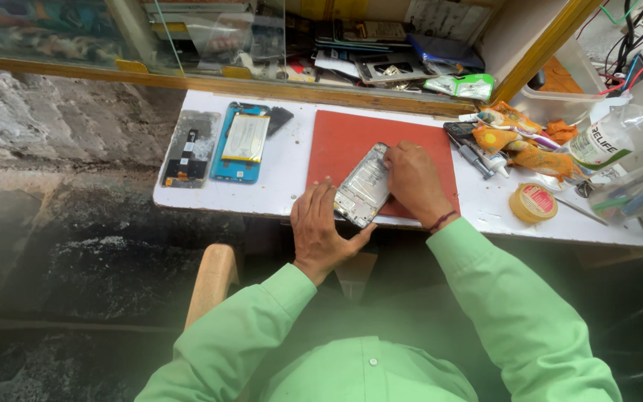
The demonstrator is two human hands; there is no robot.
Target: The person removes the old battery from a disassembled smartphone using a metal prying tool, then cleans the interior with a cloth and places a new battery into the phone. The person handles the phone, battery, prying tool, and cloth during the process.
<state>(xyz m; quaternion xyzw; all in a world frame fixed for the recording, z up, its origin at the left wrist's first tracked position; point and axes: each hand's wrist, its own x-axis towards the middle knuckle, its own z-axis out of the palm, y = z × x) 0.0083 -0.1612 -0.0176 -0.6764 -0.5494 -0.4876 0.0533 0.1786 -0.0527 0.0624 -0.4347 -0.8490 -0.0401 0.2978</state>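
An opened phone (364,185) with its back off lies tilted on a red work mat (344,141) near the white table's front edge. My left hand (319,227) grips its lower left side, thumb under the bottom corner. My right hand (415,181) rests on the phone's upper right edge, fingers curled against it. Both sleeves are light green.
A blue opened phone with exposed battery (241,143) and a grey phone frame (190,148) lie at the table's left. An orange cloth (530,145), tools (476,158), a tape roll (533,202) and a clear bottle (619,134) crowd the right. A wooden chair arm (212,279) is below left.
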